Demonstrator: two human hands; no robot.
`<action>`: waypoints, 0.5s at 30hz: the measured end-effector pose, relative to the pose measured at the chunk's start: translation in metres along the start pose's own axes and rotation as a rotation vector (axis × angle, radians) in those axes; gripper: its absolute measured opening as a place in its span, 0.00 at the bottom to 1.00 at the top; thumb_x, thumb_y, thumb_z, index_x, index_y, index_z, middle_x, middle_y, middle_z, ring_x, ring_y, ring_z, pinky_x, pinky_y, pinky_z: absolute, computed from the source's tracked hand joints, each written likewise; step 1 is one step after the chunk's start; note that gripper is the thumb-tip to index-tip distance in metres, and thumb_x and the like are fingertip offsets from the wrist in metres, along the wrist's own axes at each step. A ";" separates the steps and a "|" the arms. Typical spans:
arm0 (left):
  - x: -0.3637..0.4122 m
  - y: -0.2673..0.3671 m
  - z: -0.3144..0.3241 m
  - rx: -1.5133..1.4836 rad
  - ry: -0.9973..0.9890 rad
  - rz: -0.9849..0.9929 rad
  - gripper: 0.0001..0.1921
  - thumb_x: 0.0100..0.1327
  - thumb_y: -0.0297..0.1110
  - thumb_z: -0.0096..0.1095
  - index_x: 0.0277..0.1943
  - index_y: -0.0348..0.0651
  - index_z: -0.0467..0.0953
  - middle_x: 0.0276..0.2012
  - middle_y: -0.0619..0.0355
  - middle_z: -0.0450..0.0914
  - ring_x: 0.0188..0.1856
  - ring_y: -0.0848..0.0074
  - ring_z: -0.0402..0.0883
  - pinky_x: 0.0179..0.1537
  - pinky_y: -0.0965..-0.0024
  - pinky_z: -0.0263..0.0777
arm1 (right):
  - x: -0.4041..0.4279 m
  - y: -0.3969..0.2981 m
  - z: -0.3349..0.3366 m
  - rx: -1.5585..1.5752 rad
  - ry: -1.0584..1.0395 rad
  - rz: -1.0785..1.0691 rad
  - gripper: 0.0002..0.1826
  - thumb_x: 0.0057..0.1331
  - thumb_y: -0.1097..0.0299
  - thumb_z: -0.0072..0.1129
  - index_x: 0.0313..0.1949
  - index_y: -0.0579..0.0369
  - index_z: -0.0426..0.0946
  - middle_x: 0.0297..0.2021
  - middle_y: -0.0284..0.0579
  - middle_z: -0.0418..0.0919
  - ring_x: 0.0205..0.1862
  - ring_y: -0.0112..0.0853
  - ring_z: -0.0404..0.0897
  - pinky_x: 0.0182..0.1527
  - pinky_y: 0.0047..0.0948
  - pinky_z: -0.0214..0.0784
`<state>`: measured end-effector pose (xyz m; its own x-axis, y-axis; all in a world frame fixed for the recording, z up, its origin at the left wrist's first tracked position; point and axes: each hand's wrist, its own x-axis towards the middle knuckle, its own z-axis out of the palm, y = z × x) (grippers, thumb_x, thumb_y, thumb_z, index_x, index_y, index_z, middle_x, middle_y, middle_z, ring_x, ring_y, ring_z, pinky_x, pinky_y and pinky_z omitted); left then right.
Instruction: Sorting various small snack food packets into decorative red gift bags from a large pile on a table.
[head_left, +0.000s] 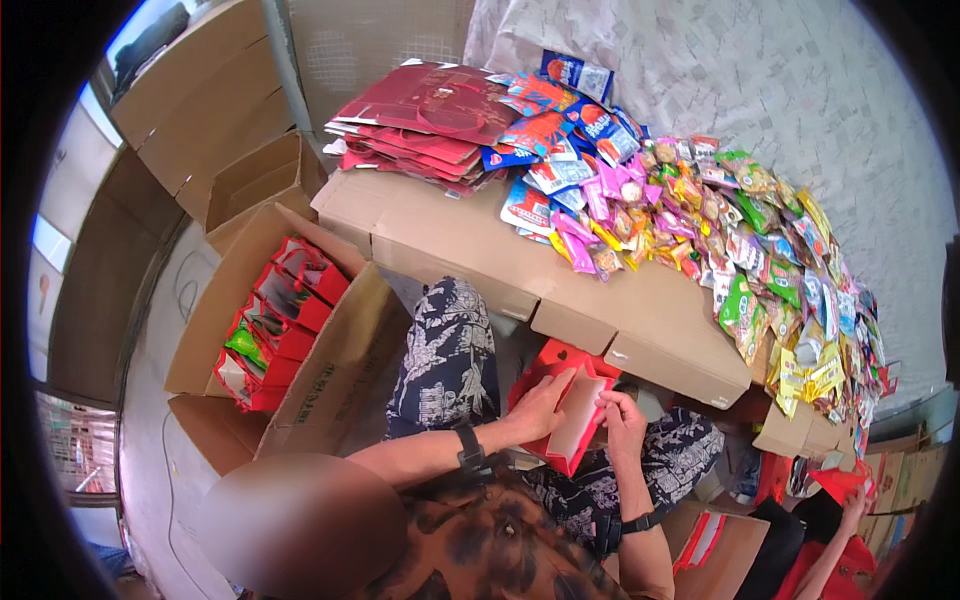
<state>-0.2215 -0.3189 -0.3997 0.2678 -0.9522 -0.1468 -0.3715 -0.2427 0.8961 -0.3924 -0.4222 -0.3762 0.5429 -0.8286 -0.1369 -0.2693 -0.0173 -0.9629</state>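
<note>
A red paper gift bag (574, 416) with a white inside stands between my knees, its mouth open towards me. My left hand (538, 406) grips its left side, with the fingers along the rim. On the opposite side, my right hand (624, 426) has its fingers curled at the bag's right rim. Whether those fingertips pinch the paper cannot be made out. Just beyond the bag is the edge of cardboard boxes (457, 232) that form a low table. Wrapped snacks (675, 202) lie heaped on top, among them blue packets (600, 127) and yellow packets (810, 371).
Flat dark-red paper bags (427, 105) are stacked at the back left. A carton (187, 330) on my left holds several filled red bags (281, 315). Another carton (255, 180) stands behind it. At lower right, another person's hand (855, 502) is at a red bag (836, 484).
</note>
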 end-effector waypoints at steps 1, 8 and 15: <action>0.000 0.000 -0.002 -0.019 0.028 0.014 0.43 0.58 0.25 0.60 0.77 0.49 0.51 0.59 0.36 0.69 0.60 0.42 0.74 0.59 0.50 0.72 | 0.001 0.001 0.000 -0.014 0.003 -0.013 0.11 0.74 0.74 0.50 0.49 0.61 0.80 0.39 0.42 0.85 0.31 0.21 0.79 0.36 0.21 0.71; -0.004 0.006 -0.006 -0.004 -0.001 -0.039 0.46 0.60 0.24 0.62 0.79 0.52 0.47 0.57 0.41 0.71 0.57 0.48 0.75 0.57 0.55 0.72 | 0.005 0.012 0.000 0.004 -0.035 -0.024 0.13 0.75 0.73 0.49 0.54 0.59 0.79 0.38 0.38 0.83 0.31 0.19 0.79 0.33 0.17 0.67; -0.003 -0.002 -0.001 -0.025 0.034 0.018 0.45 0.60 0.25 0.60 0.78 0.50 0.47 0.61 0.38 0.67 0.62 0.44 0.72 0.60 0.47 0.69 | -0.008 -0.052 0.019 -0.246 -0.013 -0.158 0.25 0.68 0.80 0.53 0.66 0.62 0.70 0.37 0.43 0.83 0.36 0.31 0.83 0.41 0.29 0.75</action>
<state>-0.2202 -0.3154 -0.4004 0.2915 -0.9494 -0.1168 -0.3541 -0.2205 0.9088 -0.3674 -0.4043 -0.3294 0.6035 -0.7974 0.0059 -0.3642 -0.2823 -0.8875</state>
